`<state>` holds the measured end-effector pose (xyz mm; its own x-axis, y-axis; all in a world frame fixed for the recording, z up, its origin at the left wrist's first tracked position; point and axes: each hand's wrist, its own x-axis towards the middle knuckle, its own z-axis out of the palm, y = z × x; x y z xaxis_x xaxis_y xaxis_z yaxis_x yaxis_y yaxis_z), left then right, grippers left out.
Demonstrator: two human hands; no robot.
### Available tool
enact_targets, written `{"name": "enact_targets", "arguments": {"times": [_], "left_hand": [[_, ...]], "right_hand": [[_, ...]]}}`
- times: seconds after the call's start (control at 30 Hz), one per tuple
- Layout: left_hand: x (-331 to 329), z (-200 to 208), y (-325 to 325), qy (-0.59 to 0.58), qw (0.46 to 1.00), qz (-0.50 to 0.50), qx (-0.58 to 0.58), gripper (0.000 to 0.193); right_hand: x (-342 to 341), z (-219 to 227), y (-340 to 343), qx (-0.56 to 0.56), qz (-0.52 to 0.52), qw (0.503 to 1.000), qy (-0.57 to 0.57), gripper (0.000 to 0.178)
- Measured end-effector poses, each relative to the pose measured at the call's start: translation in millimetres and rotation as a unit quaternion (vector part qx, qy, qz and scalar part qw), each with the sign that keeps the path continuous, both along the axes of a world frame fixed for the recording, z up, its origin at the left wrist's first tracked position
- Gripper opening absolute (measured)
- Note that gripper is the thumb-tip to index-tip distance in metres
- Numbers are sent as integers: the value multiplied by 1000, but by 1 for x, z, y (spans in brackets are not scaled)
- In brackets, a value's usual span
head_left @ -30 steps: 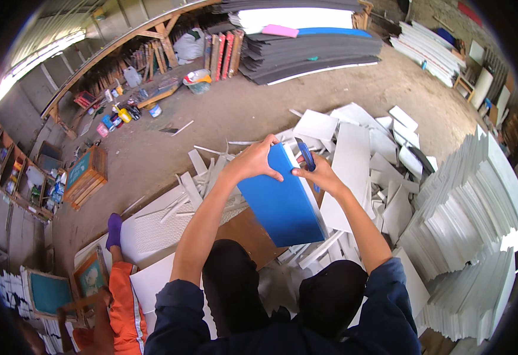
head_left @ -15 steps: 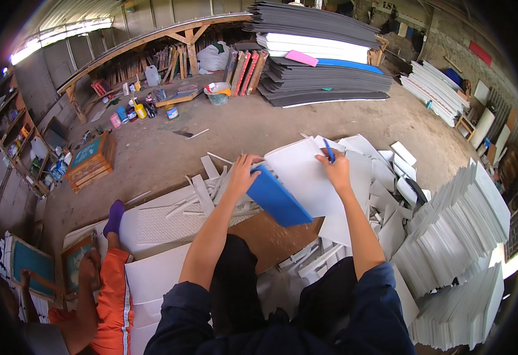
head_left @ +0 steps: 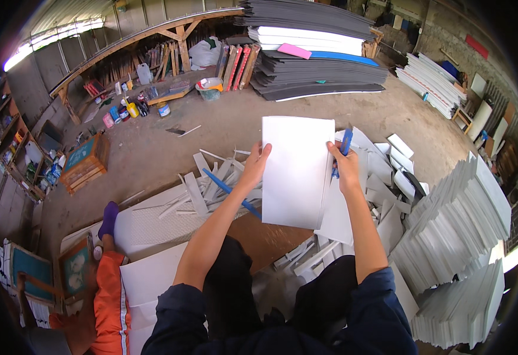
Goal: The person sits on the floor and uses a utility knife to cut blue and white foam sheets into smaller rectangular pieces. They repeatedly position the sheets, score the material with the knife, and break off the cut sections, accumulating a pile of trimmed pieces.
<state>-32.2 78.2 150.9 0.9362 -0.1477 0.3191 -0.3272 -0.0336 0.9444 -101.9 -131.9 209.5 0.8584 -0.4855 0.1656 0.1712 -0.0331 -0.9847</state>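
Left hand (head_left: 256, 165) is gripping a white panel (head_left: 294, 171) at left; right hand (head_left: 345, 165) is gripping its right edge and a blue cutter (head_left: 346, 141).

Holds a white board (head_left: 297, 171) near the clock's centre, pinched at its nine o'clock edge by the left hand (head_left: 256, 165) and at its three o'clock edge by the right hand (head_left: 345, 167). Also grips a blue cutter (head_left: 346, 142) in the right hand, with its tip toward twelve. Has a blue strip (head_left: 215, 180) by the left forearm (head_left: 208, 245) toward nine, heaped white scraps (head_left: 404, 184) toward three, stacked white sheets (head_left: 460, 299) toward four and a brown board (head_left: 271, 239) toward six.
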Motion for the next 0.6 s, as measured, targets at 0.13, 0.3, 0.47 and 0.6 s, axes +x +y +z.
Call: {"name": "enact_targets", "arguments": {"times": [0.13,0.3,0.47,0.6], "left_hand": [[-7,12,-6,62,998,18,-22,63],[-14,3,-17,142,988,2,-56,65],[11,-29,-12,-62,978,150,128,65],[-7,-10,-24,-372,818,279,338,63]], "right_hand": [[-7,2,-6,73,154,985,-12,20],[-15,-3,-9,129,173,976,-2,16],[-4,-26,-9,93,148,984,16,13],[-3,-60,-10,-14,139,988,68,26]]}}
